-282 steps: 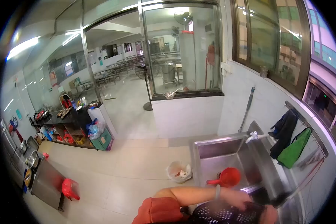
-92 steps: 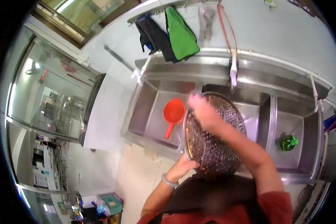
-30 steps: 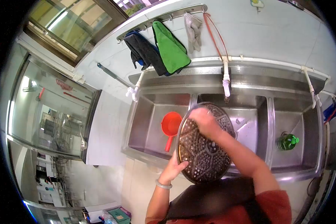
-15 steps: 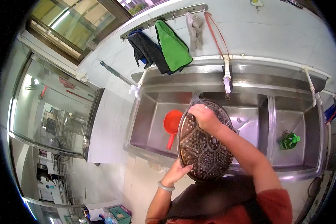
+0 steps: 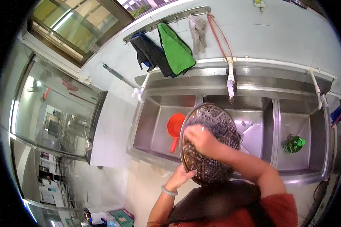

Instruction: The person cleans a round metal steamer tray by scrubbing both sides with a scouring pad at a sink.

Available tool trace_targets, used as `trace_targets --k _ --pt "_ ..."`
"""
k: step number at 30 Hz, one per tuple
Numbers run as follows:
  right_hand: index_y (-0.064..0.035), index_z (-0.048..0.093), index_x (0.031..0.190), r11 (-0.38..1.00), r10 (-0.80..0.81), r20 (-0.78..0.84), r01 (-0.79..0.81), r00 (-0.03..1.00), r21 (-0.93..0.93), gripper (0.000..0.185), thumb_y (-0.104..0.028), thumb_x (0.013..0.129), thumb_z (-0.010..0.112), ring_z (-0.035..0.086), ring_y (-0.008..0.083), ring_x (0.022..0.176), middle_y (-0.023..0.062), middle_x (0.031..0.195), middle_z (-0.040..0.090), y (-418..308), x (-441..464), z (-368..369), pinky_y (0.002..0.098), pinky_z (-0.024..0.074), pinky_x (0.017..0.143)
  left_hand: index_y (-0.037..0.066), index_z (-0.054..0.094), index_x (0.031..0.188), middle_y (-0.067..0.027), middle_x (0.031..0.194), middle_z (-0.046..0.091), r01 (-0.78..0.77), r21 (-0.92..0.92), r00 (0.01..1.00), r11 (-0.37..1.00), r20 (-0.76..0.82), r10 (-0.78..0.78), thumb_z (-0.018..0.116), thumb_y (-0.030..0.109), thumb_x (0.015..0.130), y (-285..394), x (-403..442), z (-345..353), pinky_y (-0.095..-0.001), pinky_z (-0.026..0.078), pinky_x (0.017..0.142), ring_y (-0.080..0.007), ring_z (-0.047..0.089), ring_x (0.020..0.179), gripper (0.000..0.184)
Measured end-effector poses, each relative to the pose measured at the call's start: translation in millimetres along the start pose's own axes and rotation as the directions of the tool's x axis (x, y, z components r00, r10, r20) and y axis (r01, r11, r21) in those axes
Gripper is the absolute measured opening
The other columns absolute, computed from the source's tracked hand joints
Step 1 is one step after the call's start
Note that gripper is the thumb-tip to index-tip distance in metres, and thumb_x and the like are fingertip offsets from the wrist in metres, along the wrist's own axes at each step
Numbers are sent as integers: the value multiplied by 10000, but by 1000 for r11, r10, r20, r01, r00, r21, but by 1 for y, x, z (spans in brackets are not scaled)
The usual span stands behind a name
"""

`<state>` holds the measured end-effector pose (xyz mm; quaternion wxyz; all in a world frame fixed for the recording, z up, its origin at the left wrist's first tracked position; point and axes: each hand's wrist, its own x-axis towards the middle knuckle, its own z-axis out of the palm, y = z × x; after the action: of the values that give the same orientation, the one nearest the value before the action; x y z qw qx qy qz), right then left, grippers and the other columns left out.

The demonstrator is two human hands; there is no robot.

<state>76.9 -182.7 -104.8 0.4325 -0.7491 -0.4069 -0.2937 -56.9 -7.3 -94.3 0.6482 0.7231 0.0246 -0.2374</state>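
Note:
A round, perforated metal steamer tray [image 5: 216, 162] is tilted up in front of me, partly over the sink. Its face is dark brown and patterned, with a shiny rim. At the lower left, my left hand [image 5: 181, 176] grips the rim, thumb on the face and the other fingers mostly hidden behind. My right hand [image 5: 202, 140], smeared by motion, is closed on a grey wire-like scouring pad [image 5: 212, 125] pressed against the upper left of the face. Just left of the tray, an orange-red plastic dipper [image 5: 175, 125] lies in the left basin.
The steel sink [image 5: 147, 145] has three basins, with a green bottle [image 5: 293, 144] in the right one. White taps [image 5: 230, 85] stick out from a wall pipe. A green cloth [image 5: 175, 49], dark cloths [image 5: 147, 49] and gloves [image 5: 197, 33] hang on a hook rail [image 5: 166, 22].
My right hand has moved down and slightly left across the tray's face with the scouring pad, away from the top rim. My left hand keeps its hold on the rim.

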Motion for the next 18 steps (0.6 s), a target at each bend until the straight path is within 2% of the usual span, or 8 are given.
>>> trace_targets --k 3,4,7,10,13,15,17,18 --pt "70 634 1075 993 -112 38 110 993 53 304 -23 791 576 620 335 979 202 1056 627 -13 -8 0 420 526 853 -3 407 1392 -47 1290 528 142 25 989 990 39 -143 605 -43 860 2 -2 -7 -321 370 1056 -153 462 1209 569" --pt "74 636 1066 986 -162 42 160 986 50 300 -30 791 575 621 323 970 199 1047 626 -8 -6 -2 417 526 843 2 471 1326 -26 1203 577 24 48 1000 999 18 -25 624 19 875 2 0 -4 -321 452 957 -148 534 1095 477" --pt "52 634 1071 992 118 -13 -119 993 -35 292 -23 797 563 600 351 957 194 1041 619 44 11 -3 418 511 837 -3 506 1284 -23 1145 599 -83 -36 995 996 -61 81 624 19 871 8 7 13 -326 468 927 -149 551 1048 430" --pt "42 629 1062 975 219 -2 -219 976 -28 282 -7 791 567 589 364 949 189 1040 613 40 11 6 427 499 831 3 530 1247 -8 1077 616 -69 2 996 998 -57 69 624 3 867 6 6 11 -307 491 870 -134 571 988 391" --pt "62 612 1069 994 -25 56 18 998 111 332 -17 748 588 591 344 944 197 1019 604 -16 -4 7 427 496 842 17 537 1239 9 1043 622 -30 0 998 1000 -64 30 634 -21 845 -6 7 2 -283 501 816 -114 580 945 407" --pt "68 605 1099 994 -97 103 91 990 59 357 -35 758 584 589 340 949 192 1036 606 -35 -12 4 418 496 853 22 535 1252 12 1075 614 -24 -43 999 999 -33 22 634 -26 837 -13 2 -5 -280 494 828 -108 569 964 430" --pt "63 615 1064 998 -67 136 66 988 16 313 -55 776 587 587 342 957 187 1031 605 -7 -6 3 417 497 847 27 513 1298 13 1142 593 12 -144 999 989 -44 -18 622 -25 835 -4 5 4 -273 477 861 -99 546 1020 479" --pt "54 622 1017 999 53 163 -53 985 -5 263 -56 781 586 584 342 954 186 1015 600 12 1 2 420 498 833 28 508 1300 13 1140 592 6 -140 999 990 -35 -11 620 -31 832 0 8 7 -272 476 862 -101 547 1020 485"
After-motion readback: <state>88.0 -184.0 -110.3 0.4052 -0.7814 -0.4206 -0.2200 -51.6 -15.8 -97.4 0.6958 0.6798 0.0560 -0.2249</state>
